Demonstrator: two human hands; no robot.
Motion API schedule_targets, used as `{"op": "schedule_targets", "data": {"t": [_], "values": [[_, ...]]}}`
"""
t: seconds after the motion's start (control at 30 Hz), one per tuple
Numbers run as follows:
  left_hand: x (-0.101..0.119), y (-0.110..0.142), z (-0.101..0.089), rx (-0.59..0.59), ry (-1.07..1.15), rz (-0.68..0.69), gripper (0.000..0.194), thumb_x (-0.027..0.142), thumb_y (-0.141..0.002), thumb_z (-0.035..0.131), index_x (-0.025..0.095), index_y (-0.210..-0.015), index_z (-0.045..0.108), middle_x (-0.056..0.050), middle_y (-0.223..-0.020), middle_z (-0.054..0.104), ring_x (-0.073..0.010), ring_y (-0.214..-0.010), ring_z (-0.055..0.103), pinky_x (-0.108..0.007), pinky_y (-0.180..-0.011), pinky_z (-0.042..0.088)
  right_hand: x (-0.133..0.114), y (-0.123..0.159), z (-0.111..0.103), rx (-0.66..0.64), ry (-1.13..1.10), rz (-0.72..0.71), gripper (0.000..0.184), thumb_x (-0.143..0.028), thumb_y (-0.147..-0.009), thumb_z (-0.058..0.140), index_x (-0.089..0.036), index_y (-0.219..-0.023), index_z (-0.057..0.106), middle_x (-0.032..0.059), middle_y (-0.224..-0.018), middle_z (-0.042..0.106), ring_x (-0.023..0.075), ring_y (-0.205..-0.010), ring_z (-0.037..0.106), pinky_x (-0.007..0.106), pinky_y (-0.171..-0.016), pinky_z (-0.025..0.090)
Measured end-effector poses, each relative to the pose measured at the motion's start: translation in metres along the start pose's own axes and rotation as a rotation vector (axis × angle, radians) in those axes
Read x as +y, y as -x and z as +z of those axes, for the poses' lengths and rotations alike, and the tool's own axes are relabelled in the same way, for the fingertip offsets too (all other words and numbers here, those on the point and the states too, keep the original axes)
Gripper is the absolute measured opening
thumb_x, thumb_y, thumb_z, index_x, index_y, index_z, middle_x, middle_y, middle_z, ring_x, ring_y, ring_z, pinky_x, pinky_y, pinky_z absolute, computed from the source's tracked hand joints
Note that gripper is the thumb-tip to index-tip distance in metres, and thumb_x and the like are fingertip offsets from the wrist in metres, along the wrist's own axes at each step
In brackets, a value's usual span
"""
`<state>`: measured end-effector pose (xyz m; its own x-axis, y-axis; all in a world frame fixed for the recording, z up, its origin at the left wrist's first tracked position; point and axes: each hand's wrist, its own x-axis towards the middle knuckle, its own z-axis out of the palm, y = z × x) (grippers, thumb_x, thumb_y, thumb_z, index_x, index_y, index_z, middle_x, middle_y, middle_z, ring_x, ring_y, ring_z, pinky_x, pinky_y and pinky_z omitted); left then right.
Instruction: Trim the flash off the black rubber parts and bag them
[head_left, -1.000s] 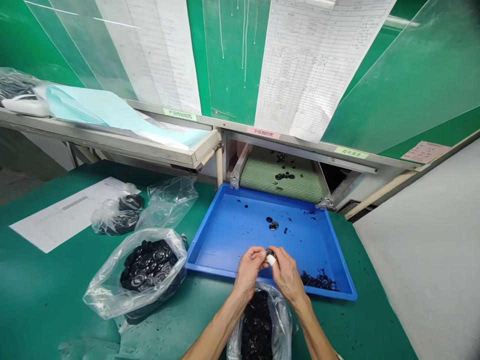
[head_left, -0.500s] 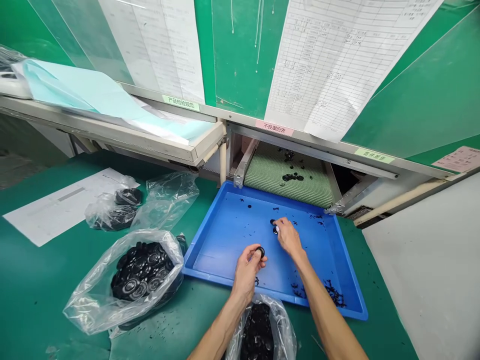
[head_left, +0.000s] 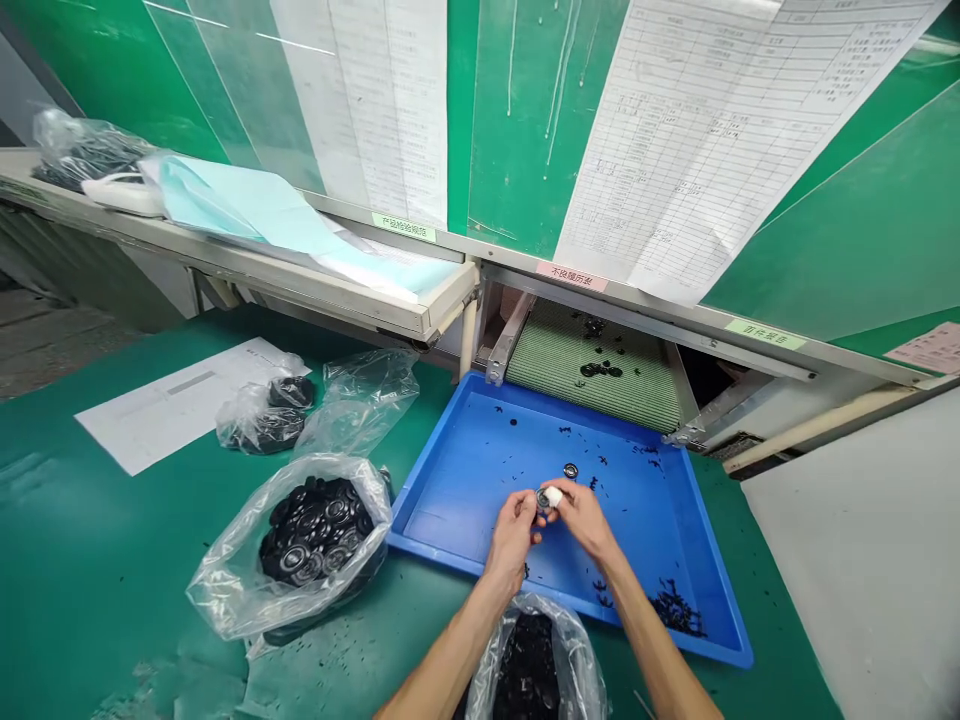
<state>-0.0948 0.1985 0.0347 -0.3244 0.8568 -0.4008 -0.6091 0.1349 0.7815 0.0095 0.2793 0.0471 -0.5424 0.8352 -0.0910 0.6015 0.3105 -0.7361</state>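
Observation:
Over the blue tray (head_left: 457, 470), my left hand (head_left: 512, 535) and my right hand (head_left: 583, 517) meet at a small round black disc (head_left: 543, 499) with a shiny ring. Both hands are closed on this disc, fingers pinched at its edges. A finger of the right hand wears a white cover (head_left: 553, 496) that lies against it. Another black disc (head_left: 571, 470) rests in the tray just beyond my hands. Small black scraps (head_left: 675, 607) are scattered in the tray, thickest at its near right corner.
A plastic bag of black discs (head_left: 330, 610) stands open left of the tray. A second filled bag (head_left: 586, 650) is at the near edge. Behind the tray, a green conveyor belt (head_left: 637, 385) carries black pieces. A shelf (head_left: 360, 305) overhangs the table at the left.
My right hand has drawn back from the tray's middle to my left hand, and both now touch one disc. The camera view has shifted slightly left.

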Motion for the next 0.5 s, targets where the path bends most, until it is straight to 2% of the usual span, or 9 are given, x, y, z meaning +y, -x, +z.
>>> {"op": "schedule_targets", "data": {"t": [0.1,0.23,0.37,0.5], "values": [[-0.005,-0.001,0.001,-0.104,-0.147,0.066,0.041,0.057,-0.072,0.058,0.017,-0.074,0.052,0.005,-0.055,0.046,-0.0075,-0.048,0.041,-0.019,-0.045,0.026,-0.01,0.028,0.008,0.032,-0.103,-0.03,0.033,-0.02,-0.083,0.036,-0.016,-0.104,0.061,0.0028,-0.075,0.067,0.0127,-0.059,0.062,0.023,-0.059,0.049],[-0.006,0.004,-0.001,-0.201,-0.261,0.058,0.037,0.053,-0.072,0.06,0.016,-0.068,0.053,0.007,-0.05,0.04,-0.0072,-0.045,0.031,-0.02,-0.045,0.021,-0.012,0.041,-0.013,-0.061,-0.155,-0.103,0.017,-0.017,-0.077,0.046,-0.019,-0.086,0.06,-0.0021,-0.065,0.061,0.0107,-0.055,0.056,0.019,-0.053,0.043],[-0.004,0.009,-0.001,-0.355,-0.543,0.221,0.036,0.046,-0.081,0.051,0.017,-0.061,0.051,0.005,-0.055,0.037,-0.01,-0.053,0.031,-0.022,-0.05,0.024,-0.005,0.044,-0.036,-0.176,-0.165,-0.074,0.014,-0.01,-0.067,0.051,-0.019,-0.077,0.056,-0.0063,-0.054,0.054,0.0091,-0.047,0.051,0.017,-0.046,0.038],[-0.003,0.011,-0.003,-0.391,-0.718,0.357,0.035,0.04,-0.088,0.041,0.017,-0.062,0.049,0.002,-0.062,0.04,-0.0122,-0.061,0.036,-0.023,-0.056,0.029,-0.003,0.051,-0.033,-0.159,-0.201,-0.047,0.01,-0.013,-0.072,0.048,-0.018,-0.075,0.056,-0.0046,-0.053,0.056,0.0095,-0.049,0.053,0.017,-0.048,0.04]]}}
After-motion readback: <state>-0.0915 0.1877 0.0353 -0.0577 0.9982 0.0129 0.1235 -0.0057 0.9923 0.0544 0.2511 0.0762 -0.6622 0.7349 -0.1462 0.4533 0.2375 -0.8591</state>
